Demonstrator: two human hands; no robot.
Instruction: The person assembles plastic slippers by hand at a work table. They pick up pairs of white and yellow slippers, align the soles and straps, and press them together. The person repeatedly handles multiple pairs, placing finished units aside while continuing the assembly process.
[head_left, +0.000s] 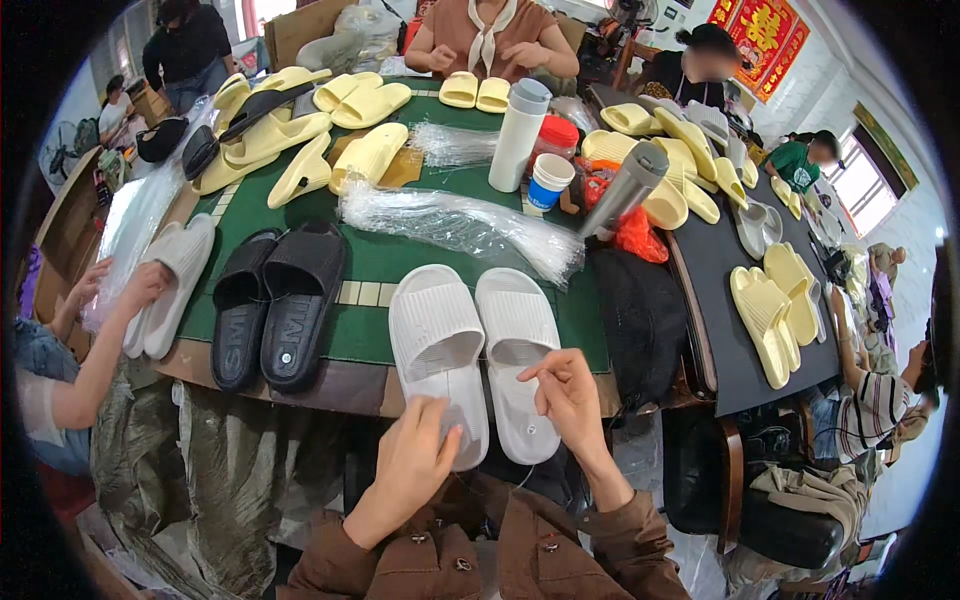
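A pair of light grey slide sandals lies at the table's near edge, toes pointing away from me: the left slide point(437, 315) and the right slide point(518, 310) sit side by side. My left hand point(415, 465) is over the heel of the left slide, its fingers curled together. Over the inner sole of the right slide, my right hand point(568, 400) has its thumb and index finger bent toward each other. Whatever thin thing the fingers may hold is too small to make out. A fine thread-like line shows below the right slide's heel.
Black slides point(300, 300) lie to the left, where another person's hands point(145, 285) touch grey slides point(180, 265). Bundles of clear plastic ties point(470, 225) cross the green mat. Beyond stand a white bottle point(518, 135), a paper cup point(548, 183) and yellow slides point(370, 155).
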